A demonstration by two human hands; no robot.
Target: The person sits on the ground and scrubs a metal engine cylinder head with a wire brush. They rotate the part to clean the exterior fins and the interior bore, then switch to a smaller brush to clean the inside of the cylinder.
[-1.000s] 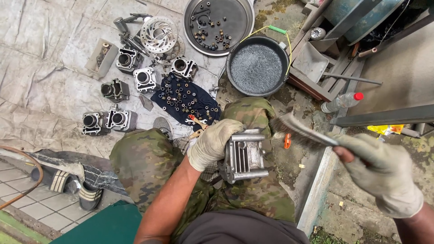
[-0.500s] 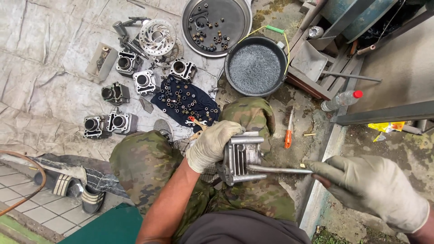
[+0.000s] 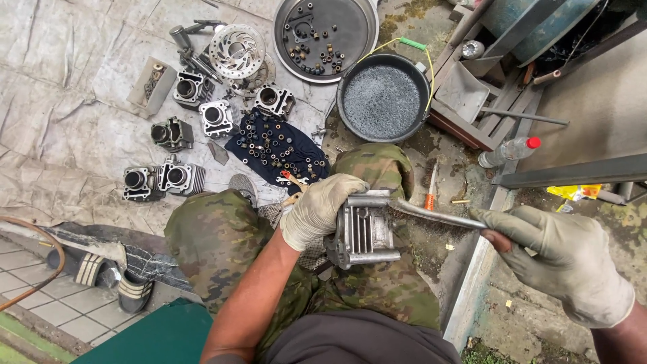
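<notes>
Metal: grey finned engine cylinder (image 3: 362, 232) held over the lap, between the camouflage-clad knees (image 3: 222, 236), near centre of the scene.
Left hand (image 3: 318, 210): gloved, closed over the cylinder's upper left edge, clamping it steady.
Right hand (image 3: 566, 263): gloved, fist wrapped round the handle of a long wire brush (image 3: 431, 216), out at the right.
Change: a second ago brush raised well off to the right, clear of the part; half a second ago lowered across the cylinder's near side; now laid along its far top edge, tip touching the metal just beside the left-hand fingers.
Meaning: judged as scrubbing strokes under way, working across the casting.
Position to grip: cylinder directly under and right of the left palm; brush bridging from cylinder to right fist.
Surroundings: more cylinders (image 3: 165, 178) on the grey tarp (image 3: 60, 101) far left; black basin of grey grit (image 3: 382, 100) far centre; round tray of small parts (image 3: 325, 34) beyond; dark cloth with bushings (image 3: 273, 148).
</notes>
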